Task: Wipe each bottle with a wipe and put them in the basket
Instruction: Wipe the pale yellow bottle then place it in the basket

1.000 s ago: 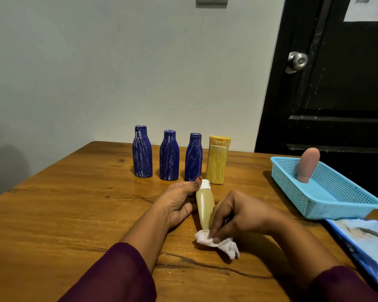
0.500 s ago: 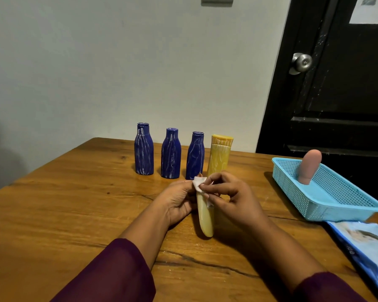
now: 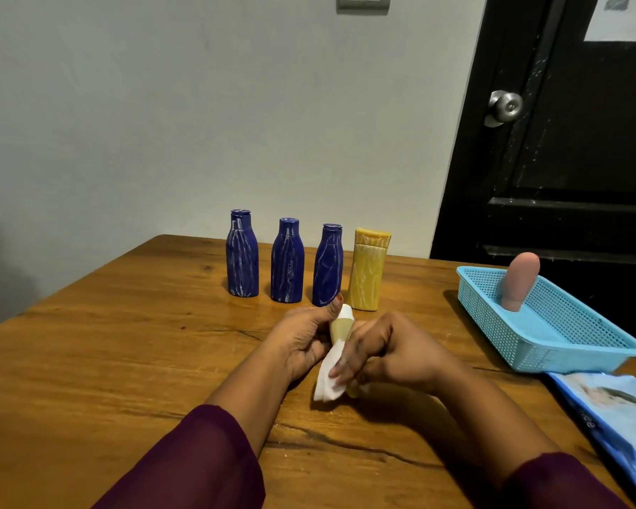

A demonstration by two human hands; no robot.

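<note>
Left hand (image 3: 302, 339) fingers curled round small yellow bottle (image 3: 340, 326); right hand (image 3: 386, 352) fingers clamp white wipe (image 3: 329, 376) against it.

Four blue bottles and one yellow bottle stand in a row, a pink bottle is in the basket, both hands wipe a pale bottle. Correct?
No: the head view shows three blue bottles, not four. The yellow bottle, the pink bottle in the basket, and the left hand and right hand wiping the pale bottle with the wipe are as stated.
</note>
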